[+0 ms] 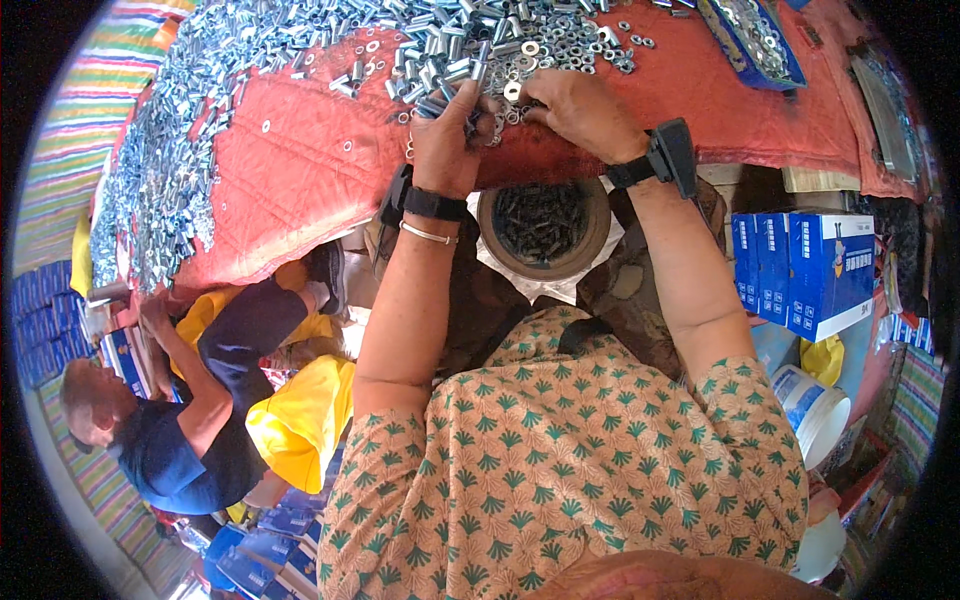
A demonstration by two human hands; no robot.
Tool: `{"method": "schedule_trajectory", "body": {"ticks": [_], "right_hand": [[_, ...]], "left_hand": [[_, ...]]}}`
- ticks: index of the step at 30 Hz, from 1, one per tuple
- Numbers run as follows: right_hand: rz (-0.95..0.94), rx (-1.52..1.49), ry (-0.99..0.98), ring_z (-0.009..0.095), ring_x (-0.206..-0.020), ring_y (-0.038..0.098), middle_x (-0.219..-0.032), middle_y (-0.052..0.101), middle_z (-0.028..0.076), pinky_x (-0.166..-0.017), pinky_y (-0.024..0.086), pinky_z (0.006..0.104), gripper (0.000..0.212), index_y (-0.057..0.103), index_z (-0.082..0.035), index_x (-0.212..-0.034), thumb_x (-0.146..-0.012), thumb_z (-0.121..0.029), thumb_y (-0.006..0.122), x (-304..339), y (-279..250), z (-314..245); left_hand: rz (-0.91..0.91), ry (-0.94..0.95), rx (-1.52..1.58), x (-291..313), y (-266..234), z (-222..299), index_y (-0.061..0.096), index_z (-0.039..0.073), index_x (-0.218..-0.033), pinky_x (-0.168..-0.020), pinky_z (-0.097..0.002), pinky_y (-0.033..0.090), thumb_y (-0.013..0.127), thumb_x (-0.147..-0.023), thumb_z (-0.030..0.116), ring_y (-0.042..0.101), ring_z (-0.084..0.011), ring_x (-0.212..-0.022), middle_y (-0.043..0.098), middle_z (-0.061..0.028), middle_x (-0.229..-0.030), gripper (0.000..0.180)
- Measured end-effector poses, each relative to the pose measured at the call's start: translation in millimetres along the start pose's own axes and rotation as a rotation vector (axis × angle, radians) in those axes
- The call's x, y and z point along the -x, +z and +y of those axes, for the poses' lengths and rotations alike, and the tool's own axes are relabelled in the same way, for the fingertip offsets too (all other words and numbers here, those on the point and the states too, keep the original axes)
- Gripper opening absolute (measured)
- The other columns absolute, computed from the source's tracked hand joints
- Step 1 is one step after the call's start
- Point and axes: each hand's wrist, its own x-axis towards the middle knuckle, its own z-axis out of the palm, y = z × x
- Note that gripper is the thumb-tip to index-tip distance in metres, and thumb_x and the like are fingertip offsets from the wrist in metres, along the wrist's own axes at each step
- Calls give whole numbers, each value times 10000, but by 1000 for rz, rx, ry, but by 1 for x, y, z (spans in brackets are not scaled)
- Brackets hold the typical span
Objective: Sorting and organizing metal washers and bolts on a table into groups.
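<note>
My left hand is closed at the near edge of a heap of silver metal sleeves, its thumb against a metal sleeve. Other small metal pieces show between its fingers, partly hidden. Just to the right, my right hand has its fingers curled together over loose washers and nuts. Whatever its fingertips pinch is too small to make out. A flat washer lies by those fingertips. More nuts are spread beyond, on the red cloth.
Between my knees stands a round tub holding dark metal pieces. A blue tray of washers sits far right. Blue boxes and a white bucket are at my right. On the left, another person sits near a large spread of sleeves.
</note>
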Motion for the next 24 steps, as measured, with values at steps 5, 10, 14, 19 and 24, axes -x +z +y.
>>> {"method": "schedule_trajectory", "body": {"ticks": [5,10,14,19,24], "right_hand": [[148,-187,107,318,-800,603,-845,616,141,-696,485,379,134,633,-30,-867,-763,-114,633,-7,-4,-2],[329,-658,431,183,-714,640,-748,637,97,-643,487,307,135,638,-20,-849,-799,-145,625,-11,-18,-14],[461,-764,378,145,-674,627,-721,637,80,-612,480,290,136,608,-11,-842,-817,-143,625,-15,-15,-24],[525,-432,146,245,-716,620,-790,603,104,-624,483,328,80,575,-23,-874,-834,-88,599,-16,-6,-19],[441,-158,21,313,-786,596,-845,572,113,-665,490,372,135,536,-28,-952,-828,-75,565,-10,-8,-19]], "left_hand": [[32,-87,-102,5,3,0,569,83,-824,-431,-180,362,570,-898,153,496,-70,-508,595,-12,-685,102],[-6,-150,-225,10,13,-2,569,89,-824,-416,-188,340,592,-884,157,476,-65,-483,586,-9,-654,94],[-63,-180,-115,8,14,-5,565,82,-835,-434,-189,353,580,-888,126,487,-76,-496,594,-23,-669,71],[-37,-163,-104,7,11,-9,579,66,-898,-428,-188,345,579,-892,126,487,-84,-493,608,-36,-696,60],[-59,-143,-129,6,9,-9,574,64,-859,-454,-191,383,567,-901,124,497,-81,-516,607,-35,-695,74]]}}
